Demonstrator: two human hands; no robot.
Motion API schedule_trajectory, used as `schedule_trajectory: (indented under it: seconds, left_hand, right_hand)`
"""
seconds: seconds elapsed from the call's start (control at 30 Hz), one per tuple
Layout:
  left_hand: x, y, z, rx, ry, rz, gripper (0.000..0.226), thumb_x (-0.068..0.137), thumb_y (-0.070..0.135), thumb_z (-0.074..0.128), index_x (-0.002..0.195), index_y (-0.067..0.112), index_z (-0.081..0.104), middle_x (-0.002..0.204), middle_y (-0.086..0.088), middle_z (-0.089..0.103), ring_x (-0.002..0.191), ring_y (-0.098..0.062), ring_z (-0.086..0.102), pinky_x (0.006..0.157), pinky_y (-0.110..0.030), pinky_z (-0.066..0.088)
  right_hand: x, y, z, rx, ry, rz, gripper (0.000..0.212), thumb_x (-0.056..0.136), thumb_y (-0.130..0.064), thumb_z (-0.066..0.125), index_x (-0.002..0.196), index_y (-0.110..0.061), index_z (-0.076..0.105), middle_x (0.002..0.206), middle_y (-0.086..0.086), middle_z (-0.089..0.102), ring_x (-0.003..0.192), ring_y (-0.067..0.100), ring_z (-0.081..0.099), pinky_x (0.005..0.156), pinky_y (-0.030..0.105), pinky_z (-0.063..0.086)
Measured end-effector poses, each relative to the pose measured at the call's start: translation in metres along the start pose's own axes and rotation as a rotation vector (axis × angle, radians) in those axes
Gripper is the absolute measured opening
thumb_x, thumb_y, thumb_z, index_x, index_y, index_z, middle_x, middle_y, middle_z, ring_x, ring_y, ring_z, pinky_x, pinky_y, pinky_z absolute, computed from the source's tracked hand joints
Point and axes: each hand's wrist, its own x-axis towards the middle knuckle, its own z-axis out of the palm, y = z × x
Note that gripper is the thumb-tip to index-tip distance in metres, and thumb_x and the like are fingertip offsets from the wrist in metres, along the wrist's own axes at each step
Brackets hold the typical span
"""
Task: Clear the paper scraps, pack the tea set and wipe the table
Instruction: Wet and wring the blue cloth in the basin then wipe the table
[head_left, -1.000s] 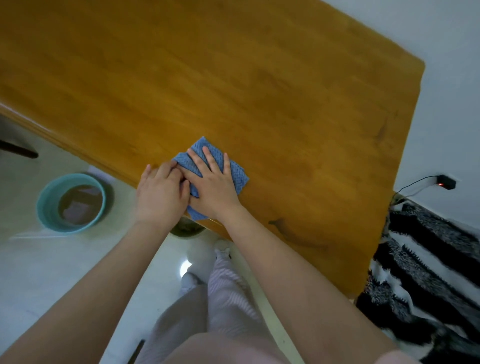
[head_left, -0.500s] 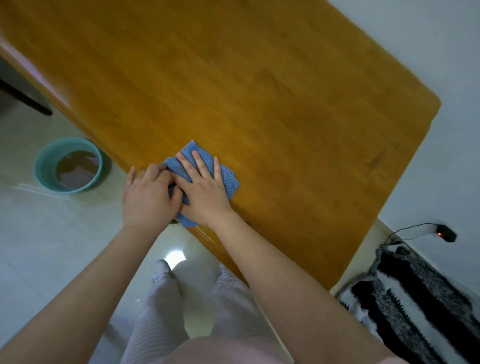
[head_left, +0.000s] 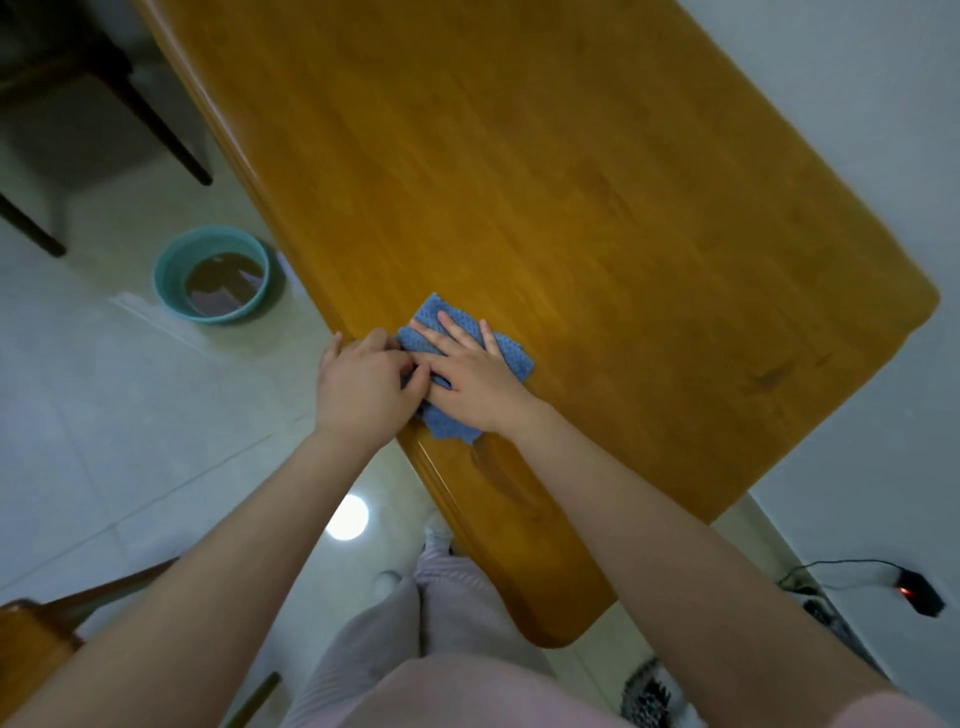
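A blue woven cloth (head_left: 434, 323) lies on the orange-brown wooden table (head_left: 571, 208), right at its near edge. My right hand (head_left: 470, 376) lies flat on the cloth, fingers straight and spread, pressing it to the wood. At the cloth's left side sits my left hand (head_left: 363, 389), its fingers curled over the cloth's edge and its thumb against my right thumb. No paper scraps or tea set show in this view.
A teal basin (head_left: 169, 270) of brownish water stands on the tiled floor left of the table. Dark chair legs (head_left: 156, 130) are at top left and a wooden chair (head_left: 31, 639) at bottom left. A black plug with a red light (head_left: 919, 597) lies at lower right.
Both hands stay together on the cloth at the table's near edge, shifting slightly with it. The view has swung, so the table now runs more steeply across the frame.
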Motion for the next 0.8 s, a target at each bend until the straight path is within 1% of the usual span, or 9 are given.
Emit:
schedule_trajectory:
  seconds: [0.13,0.23,0.37,0.5,0.63,0.67,0.7,0.77,0.8]
  left_hand:
    - [-0.016,0.008,0.004,-0.022,0.001,0.005,0.029,0.093,0.037,0.054,0.093,0.019,0.077,0.101,0.0,0.065,0.092,-0.024,0.062,0.107,-0.047,0.03]
    - [-0.028,0.015,0.006,-0.043,-0.013,0.004,0.028,0.093,0.035,0.053,0.096,0.021,0.077,0.104,0.002,0.064,0.096,-0.021,0.061,0.109,-0.045,0.025]
    - [-0.043,0.026,0.01,-0.066,-0.05,-0.02,0.03,0.093,0.036,0.05,0.091,0.023,0.077,0.102,0.004,0.062,0.097,-0.017,0.06,0.111,-0.042,0.023]
    - [-0.058,0.036,0.015,-0.084,-0.066,-0.04,0.03,0.091,0.035,0.053,0.08,0.022,0.077,0.089,0.004,0.059,0.087,-0.016,0.059,0.108,-0.04,0.029]
    - [-0.074,0.048,0.022,-0.098,-0.049,-0.08,0.032,0.085,0.038,0.051,0.07,0.022,0.075,0.077,0.005,0.057,0.072,-0.016,0.056,0.094,-0.037,0.039]
    - [-0.077,0.052,0.023,-0.104,-0.053,-0.109,0.033,0.082,0.039,0.051,0.067,0.022,0.074,0.075,0.005,0.057,0.068,-0.015,0.055,0.086,-0.035,0.042]
    - [-0.081,0.059,0.025,-0.108,-0.055,-0.143,0.033,0.079,0.04,0.05,0.065,0.021,0.073,0.072,0.005,0.056,0.065,-0.015,0.054,0.075,-0.032,0.043]
    - [-0.089,0.075,0.027,-0.103,-0.046,-0.212,0.033,0.073,0.043,0.047,0.061,0.021,0.069,0.067,0.005,0.053,0.059,-0.014,0.051,0.054,-0.026,0.036]
    - [-0.092,0.083,0.028,-0.105,-0.023,-0.229,0.03,0.071,0.043,0.047,0.06,0.021,0.065,0.065,0.005,0.052,0.056,-0.013,0.049,0.048,-0.023,0.031]
  right_hand:
    - [-0.021,0.003,0.005,0.034,0.008,-0.002,0.041,0.1,-0.044,0.037,0.141,-0.039,0.043,0.161,-0.015,0.009,0.148,0.012,-0.008,0.115,0.051,-0.016]
    - [-0.034,0.006,0.008,0.044,-0.01,-0.006,0.04,0.1,-0.043,0.038,0.14,-0.039,0.044,0.16,-0.015,0.009,0.148,0.011,-0.008,0.115,0.052,-0.015]
    - [-0.055,0.01,0.014,0.031,-0.023,-0.031,0.037,0.099,-0.041,0.04,0.135,-0.037,0.049,0.161,-0.014,0.009,0.148,0.013,-0.008,0.115,0.055,-0.014]
    - [-0.075,0.017,0.022,-0.013,-0.022,-0.089,0.037,0.097,-0.042,0.045,0.133,-0.037,0.052,0.161,-0.015,0.007,0.148,0.014,-0.01,0.113,0.056,-0.017]
    - [-0.09,0.024,0.027,-0.02,-0.009,-0.158,0.037,0.095,-0.048,0.048,0.13,-0.039,0.054,0.16,-0.014,0.009,0.148,0.014,-0.011,0.112,0.056,-0.02]
    - [-0.094,0.027,0.028,-0.02,-0.008,-0.176,0.038,0.094,-0.049,0.048,0.13,-0.039,0.054,0.16,-0.014,0.01,0.148,0.014,-0.011,0.111,0.056,-0.021]
    - [-0.098,0.03,0.029,-0.029,-0.007,-0.194,0.039,0.093,-0.05,0.047,0.13,-0.04,0.053,0.16,-0.014,0.01,0.148,0.015,-0.01,0.111,0.057,-0.021]
    - [-0.108,0.038,0.031,-0.062,-0.004,-0.228,0.046,0.09,-0.056,0.042,0.133,-0.04,0.052,0.161,-0.012,0.01,0.148,0.017,-0.01,0.111,0.058,-0.02]
    - [-0.113,0.042,0.032,-0.083,0.001,-0.241,0.051,0.088,-0.058,0.038,0.134,-0.04,0.051,0.161,-0.011,0.01,0.148,0.018,-0.01,0.111,0.059,-0.019]
